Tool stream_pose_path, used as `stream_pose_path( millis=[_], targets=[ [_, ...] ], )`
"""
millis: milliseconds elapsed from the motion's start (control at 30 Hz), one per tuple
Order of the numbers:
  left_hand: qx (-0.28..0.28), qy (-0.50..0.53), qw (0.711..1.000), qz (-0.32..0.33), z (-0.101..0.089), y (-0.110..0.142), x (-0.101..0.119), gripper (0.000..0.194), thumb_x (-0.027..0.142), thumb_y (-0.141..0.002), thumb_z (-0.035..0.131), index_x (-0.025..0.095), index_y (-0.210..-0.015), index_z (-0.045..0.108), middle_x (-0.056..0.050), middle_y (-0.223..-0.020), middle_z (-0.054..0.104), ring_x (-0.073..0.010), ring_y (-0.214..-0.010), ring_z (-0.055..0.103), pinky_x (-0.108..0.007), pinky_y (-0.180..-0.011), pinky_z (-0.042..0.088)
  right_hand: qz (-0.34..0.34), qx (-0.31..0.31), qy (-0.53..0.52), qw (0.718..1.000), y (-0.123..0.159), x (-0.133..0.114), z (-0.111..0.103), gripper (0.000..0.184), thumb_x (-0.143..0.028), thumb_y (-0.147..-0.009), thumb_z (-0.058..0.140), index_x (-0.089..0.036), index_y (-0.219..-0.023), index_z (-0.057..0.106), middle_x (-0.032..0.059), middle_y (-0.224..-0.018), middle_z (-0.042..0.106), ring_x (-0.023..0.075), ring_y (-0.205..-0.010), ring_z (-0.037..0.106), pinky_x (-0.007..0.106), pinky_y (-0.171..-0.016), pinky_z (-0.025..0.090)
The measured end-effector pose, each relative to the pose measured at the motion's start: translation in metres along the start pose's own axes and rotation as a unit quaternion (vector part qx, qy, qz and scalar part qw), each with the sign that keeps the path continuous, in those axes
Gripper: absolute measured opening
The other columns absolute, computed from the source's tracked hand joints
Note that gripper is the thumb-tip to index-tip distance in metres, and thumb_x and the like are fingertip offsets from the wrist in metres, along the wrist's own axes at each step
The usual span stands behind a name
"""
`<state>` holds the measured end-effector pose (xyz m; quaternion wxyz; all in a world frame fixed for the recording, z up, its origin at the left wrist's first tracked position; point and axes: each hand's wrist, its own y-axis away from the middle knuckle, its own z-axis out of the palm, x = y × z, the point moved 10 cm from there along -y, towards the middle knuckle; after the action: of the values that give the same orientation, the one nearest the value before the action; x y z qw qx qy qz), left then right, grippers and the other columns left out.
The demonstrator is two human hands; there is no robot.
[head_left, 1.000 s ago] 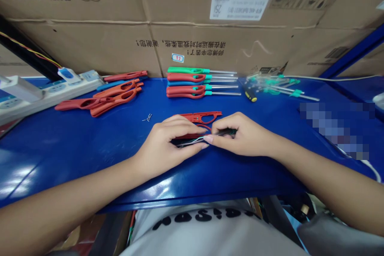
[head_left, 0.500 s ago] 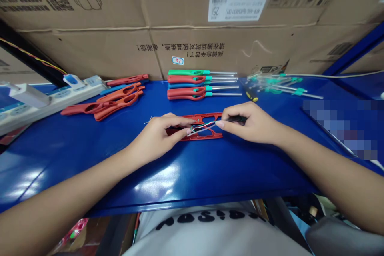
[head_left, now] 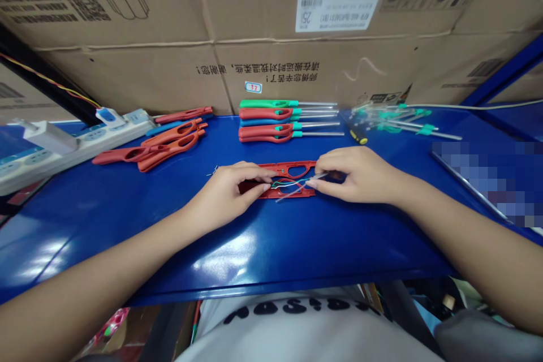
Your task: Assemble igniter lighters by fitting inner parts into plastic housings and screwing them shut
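Right hand (head_left: 350, 174) pinches thin clear tube (head_left: 288, 194); left hand (head_left: 229, 186), hold unclear.
Green and white wires (head_left: 292, 184) between, above red plastic handle halves (head_left: 278, 166).

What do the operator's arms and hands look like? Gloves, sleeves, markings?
No glove or ring visible on the left hand or right hand. Forearms bare, no watch, cables or markings visible. Light shirt with dark lettering.

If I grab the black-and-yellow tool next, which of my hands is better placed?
Probably your right hand: the tool lies just beyond it. Your left hand is farther away, at the red shell. The right seems to hold a thin clear strip, so free it first.
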<state>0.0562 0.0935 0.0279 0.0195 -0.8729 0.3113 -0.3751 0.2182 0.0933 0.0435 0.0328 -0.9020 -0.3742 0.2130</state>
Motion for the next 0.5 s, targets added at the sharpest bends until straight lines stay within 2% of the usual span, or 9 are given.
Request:
stream_pose_path(
  millis=[200, 333, 500],
  targets=[
    [-0.004, -0.017, 1.000, 0.025, 0.000, 0.002, 0.009, 0.024, 0.021, -0.088, 0.065, 0.021, -0.110, 0.075, -0.006, -0.106, 0.075, -0.0204, -0.094, 0.070, -0.034, -0.086, 0.057, -0.017, -0.064, 0.052, 0.996, 0.001, 0.000, 0.013, 0.036, -0.045, -0.096, 0.052, -0.018, -0.074, 0.061, 0.0030, -0.072, 0.062, 0.0140, -0.066, 0.054, 0.027, -0.061, 0.027],
    [-0.008, -0.038, 0.999, 0.033, -0.001, 0.004, 0.013, 0.025, 0.022, -0.085, 0.067, 0.019, -0.109, 0.075, -0.007, -0.108, 0.073, -0.0206, -0.094, 0.070, -0.033, -0.085, 0.057, -0.008, -0.076, 0.068, 0.995, 0.000, 0.003, 0.017, 0.033, -0.043, -0.095, 0.054, -0.018, -0.074, 0.060, 0.0023, -0.071, 0.062, 0.0135, -0.065, 0.053, 0.027, -0.060, 0.025],
    [-0.017, -0.063, 0.997, 0.046, -0.002, 0.004, 0.017, 0.023, 0.026, -0.089, 0.065, 0.019, -0.109, 0.074, -0.008, -0.106, 0.075, -0.0212, -0.092, 0.071, -0.034, -0.082, 0.058, 0.019, -0.072, 0.065, 0.995, 0.000, 0.008, 0.016, 0.037, -0.046, -0.096, 0.051, -0.018, -0.074, 0.060, 0.0023, -0.072, 0.063, 0.0133, -0.063, 0.052, 0.027, -0.058, 0.025]
  ],
)
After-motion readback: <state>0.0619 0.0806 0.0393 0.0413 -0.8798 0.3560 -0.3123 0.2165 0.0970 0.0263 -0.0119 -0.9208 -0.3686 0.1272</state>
